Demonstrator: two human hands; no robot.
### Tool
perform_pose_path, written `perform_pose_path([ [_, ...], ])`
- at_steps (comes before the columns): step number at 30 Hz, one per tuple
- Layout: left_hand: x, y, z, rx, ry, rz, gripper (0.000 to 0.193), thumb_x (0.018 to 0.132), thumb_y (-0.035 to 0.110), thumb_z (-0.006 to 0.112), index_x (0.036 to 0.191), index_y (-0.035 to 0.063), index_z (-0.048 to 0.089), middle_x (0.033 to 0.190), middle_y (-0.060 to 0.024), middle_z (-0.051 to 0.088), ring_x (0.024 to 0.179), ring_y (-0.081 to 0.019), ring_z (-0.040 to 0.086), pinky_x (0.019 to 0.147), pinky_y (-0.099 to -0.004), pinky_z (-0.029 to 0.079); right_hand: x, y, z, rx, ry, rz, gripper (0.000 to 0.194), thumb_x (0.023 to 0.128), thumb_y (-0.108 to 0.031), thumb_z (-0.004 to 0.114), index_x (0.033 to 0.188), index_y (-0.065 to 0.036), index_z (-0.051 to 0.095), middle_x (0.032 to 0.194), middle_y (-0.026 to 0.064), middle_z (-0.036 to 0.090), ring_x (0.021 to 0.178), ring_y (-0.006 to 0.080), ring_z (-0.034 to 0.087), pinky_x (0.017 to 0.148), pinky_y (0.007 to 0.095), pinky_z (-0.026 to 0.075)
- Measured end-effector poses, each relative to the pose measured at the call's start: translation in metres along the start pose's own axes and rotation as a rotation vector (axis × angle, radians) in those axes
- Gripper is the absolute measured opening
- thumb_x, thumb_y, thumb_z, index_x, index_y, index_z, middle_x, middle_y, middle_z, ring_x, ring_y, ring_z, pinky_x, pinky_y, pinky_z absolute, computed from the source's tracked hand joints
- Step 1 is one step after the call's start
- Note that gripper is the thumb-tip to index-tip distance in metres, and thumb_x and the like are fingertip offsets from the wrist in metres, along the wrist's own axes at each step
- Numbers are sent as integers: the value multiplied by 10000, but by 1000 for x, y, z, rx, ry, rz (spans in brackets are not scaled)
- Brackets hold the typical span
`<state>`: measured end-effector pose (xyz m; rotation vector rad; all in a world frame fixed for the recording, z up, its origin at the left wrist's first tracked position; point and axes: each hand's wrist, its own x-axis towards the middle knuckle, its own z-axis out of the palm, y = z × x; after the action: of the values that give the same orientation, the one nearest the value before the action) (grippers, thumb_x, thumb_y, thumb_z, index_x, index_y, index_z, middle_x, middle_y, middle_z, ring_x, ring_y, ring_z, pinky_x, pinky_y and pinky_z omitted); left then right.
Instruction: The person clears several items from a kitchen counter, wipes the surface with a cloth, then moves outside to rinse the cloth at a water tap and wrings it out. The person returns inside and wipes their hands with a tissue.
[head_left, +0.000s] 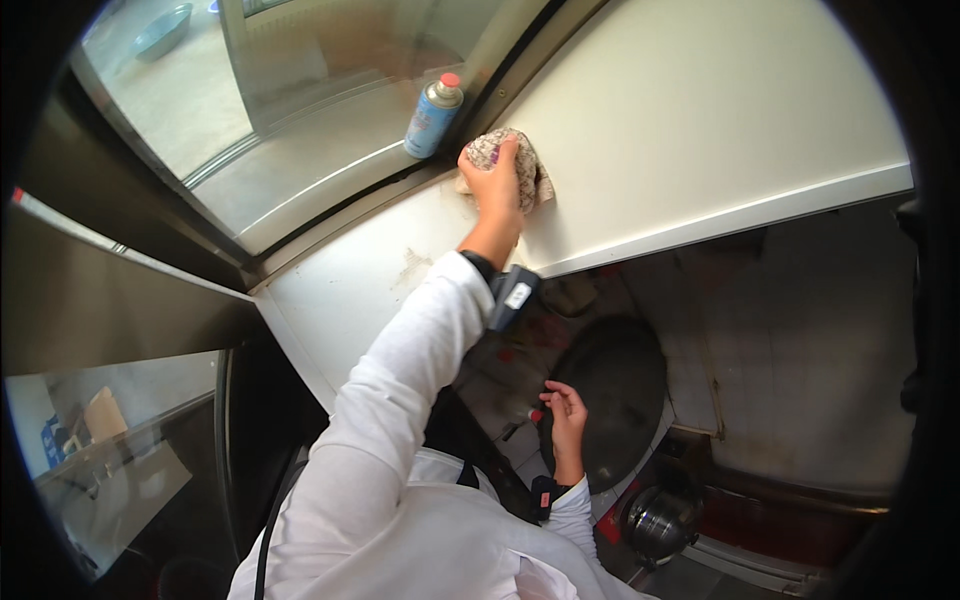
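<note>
My left hand (491, 184) grips a crumpled patterned cloth (531, 169). The cloth is pressed into the corner where a white ledge (352, 277) meets a cream panel (675, 112). Brownish smudges mark the ledge below my left wrist. A blue aerosol can (431, 120) with a red cap stands by the window frame, just left of the cloth. Lower down, my right hand (568, 424) hangs with loosely bent fingers apart, holding nothing. Behind it is a large dark round wok or pan (611, 397); whether they touch I cannot tell.
A window pane (330, 97) with a dark metal frame borders the ledge. At lower right sits a shiny metal pot (660, 521) with a handle. A bottle with a red cap (534, 415) lies near the wok. Dim tiled wall (750, 337) is under the panel.
</note>
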<state>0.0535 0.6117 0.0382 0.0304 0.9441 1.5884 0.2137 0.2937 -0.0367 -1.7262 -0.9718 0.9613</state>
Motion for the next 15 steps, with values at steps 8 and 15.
perform_pose_path([
  [8, -87, -4, 67, 110, -654, 1038, 736, 663, 164, 763, 1259, 67, 340, 1202, -123, 422, 1132, -253, 422, 951, -365, 355, -9, 15, -10, -52, -105, 30, 203, 906, -102, 517, 1069, -3, 584, 917, 32, 625, 830, 86, 587, 712, 198, 436],
  [15, -22, -67, -36, 224, -85, 226, 661, 768, 120, 647, 1314, 32, 285, 1203, -138, 429, 1075, -252, 465, 931, -347, 381, -5, 20, -8, -168, -131, 32, 194, 908, -64, 491, 1053, 28, 580, 908, 62, 633, 786, 107, 598, 706, 233, 466],
])
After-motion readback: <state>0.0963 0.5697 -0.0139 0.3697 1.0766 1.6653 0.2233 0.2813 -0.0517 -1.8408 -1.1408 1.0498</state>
